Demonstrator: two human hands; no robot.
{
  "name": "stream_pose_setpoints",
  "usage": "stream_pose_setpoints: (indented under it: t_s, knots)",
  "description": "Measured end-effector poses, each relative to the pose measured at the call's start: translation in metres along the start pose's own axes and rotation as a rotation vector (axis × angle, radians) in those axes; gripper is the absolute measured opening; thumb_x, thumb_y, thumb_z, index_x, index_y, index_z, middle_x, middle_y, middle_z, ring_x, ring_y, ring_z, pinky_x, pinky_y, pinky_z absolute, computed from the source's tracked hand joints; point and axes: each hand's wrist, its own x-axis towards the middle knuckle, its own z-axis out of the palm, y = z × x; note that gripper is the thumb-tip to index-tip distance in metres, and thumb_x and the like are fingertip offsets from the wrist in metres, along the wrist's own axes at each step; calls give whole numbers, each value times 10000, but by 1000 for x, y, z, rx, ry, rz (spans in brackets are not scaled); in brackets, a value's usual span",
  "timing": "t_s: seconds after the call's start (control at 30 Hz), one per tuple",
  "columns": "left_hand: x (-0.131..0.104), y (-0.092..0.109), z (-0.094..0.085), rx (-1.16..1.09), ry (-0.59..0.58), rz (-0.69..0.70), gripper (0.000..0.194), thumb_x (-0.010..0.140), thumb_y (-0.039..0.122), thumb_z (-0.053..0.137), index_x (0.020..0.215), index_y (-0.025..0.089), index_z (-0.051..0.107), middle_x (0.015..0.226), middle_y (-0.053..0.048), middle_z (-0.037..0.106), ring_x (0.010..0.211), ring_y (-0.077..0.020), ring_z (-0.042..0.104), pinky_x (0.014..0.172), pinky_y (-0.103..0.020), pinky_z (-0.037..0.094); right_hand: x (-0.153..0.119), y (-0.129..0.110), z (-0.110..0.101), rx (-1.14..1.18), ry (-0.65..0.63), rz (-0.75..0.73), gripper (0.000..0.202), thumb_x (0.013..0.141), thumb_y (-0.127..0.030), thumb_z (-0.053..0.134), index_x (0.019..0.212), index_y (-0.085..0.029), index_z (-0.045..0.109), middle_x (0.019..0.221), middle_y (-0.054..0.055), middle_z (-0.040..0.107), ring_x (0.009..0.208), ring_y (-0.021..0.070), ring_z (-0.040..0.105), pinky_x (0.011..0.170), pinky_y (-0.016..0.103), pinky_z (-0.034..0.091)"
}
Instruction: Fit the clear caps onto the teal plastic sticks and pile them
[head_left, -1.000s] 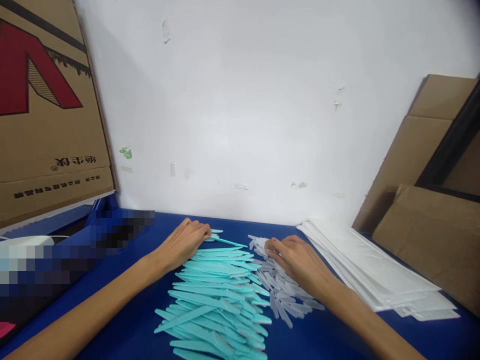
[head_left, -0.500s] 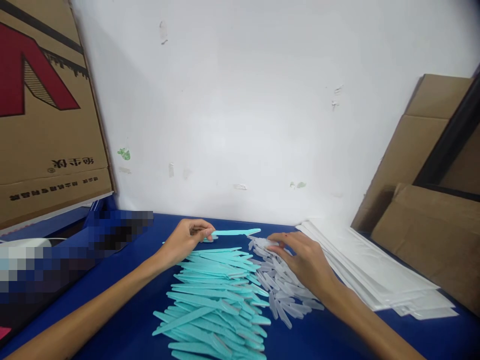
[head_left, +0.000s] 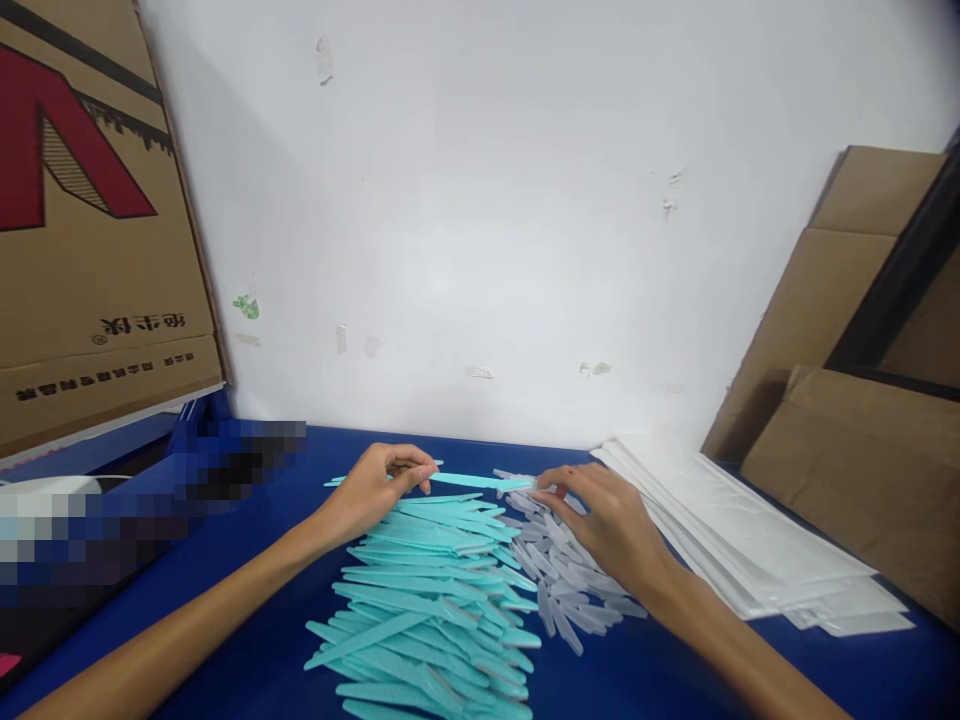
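Note:
Between the finger and thumb of my left hand is one end of a teal stick; its far end points right and reaches the fingertips of my right hand. My right hand is pinched around a small translucent piece, mostly hidden, at the tip of that stick. Below my left hand lies a long pile of teal sticks. Under and beside my right hand is a pile of clear plastic caps. A few teal sticks lie behind my left wrist.
White flat sheets are stacked right of the caps on the blue table. Cardboard leans at the right, and a printed cardboard box stands at the left. A white wall rises behind.
The teal stick in my left hand has come down and its tip now meets my right fingertips. My left hand has shifted slightly right; my right hand has barely moved.

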Motion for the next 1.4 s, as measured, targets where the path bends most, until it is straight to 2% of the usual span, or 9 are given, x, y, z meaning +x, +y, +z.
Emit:
stream_pose_setpoints:
  t_s: [0.27,0.43,0.6,0.83,0.93,1.03,1.2,1.27,1.4]
  knots:
    - [-3,4,6,-29,-47,23,351,925,483,587,918,168,743,798,-47,733,747,-181,606,712,-286,454,1,-1,1,10,10,-73,57,992,-240,628,963,-198,655,811,9,733,707,171,669,696,297,445]
    - [-8,11,13,-80,-60,44,362,918,466,576,957,154,755,759,-45,696,663,-153,536,629,-261,443,0,-7,1,75,9,-149,78,998,-183,611,929,-199,645,871,11,767,714,153,677,699,289,427]
    - [-9,19,9,-60,-33,54,369,916,461,565,942,159,774,788,-50,667,640,-139,504,592,-249,425,-1,-14,7,120,-5,-202,58,984,-154,628,960,-200,653,871,1,772,707,142,679,680,287,411]
    - [-6,9,8,47,-79,126,362,981,418,501,1049,199,781,837,-42,657,702,-152,553,630,-254,421,0,-16,9,107,4,-215,78,987,-138,618,1012,-200,658,897,12,775,758,155,697,707,295,420]
    - [-6,4,8,134,-115,159,342,1002,396,488,1090,215,765,819,-26,669,715,-154,579,665,-259,425,1,-15,8,97,3,-198,96,996,-176,618,1084,-201,647,925,21,777,768,166,690,737,313,426]
    - [-4,1,4,254,-139,213,333,1016,393,473,996,212,752,829,-19,689,761,-167,618,710,-264,432,3,-16,7,70,-27,-176,139,1002,-188,606,1139,-207,626,970,34,771,798,184,682,772,342,430]
    - [4,-14,-11,571,14,227,335,1036,358,387,1009,209,686,976,-53,716,894,-216,639,781,-296,439,6,-16,4,-47,-103,9,317,998,-186,578,1311,-226,555,1152,81,708,1016,253,649,867,413,468]
    - [6,-23,-20,717,21,185,339,1040,343,354,1010,217,668,938,-53,712,880,-222,640,757,-296,432,5,-10,5,-117,-133,55,299,993,-163,556,1284,-228,579,1168,90,692,1053,275,636,878,442,479]
    - [8,-37,-36,831,-4,146,324,1022,294,355,936,203,654,754,-48,664,710,-222,609,640,-295,364,-1,9,11,-228,-194,53,235,973,-167,580,1191,-216,650,1123,98,709,1049,300,632,859,469,487]
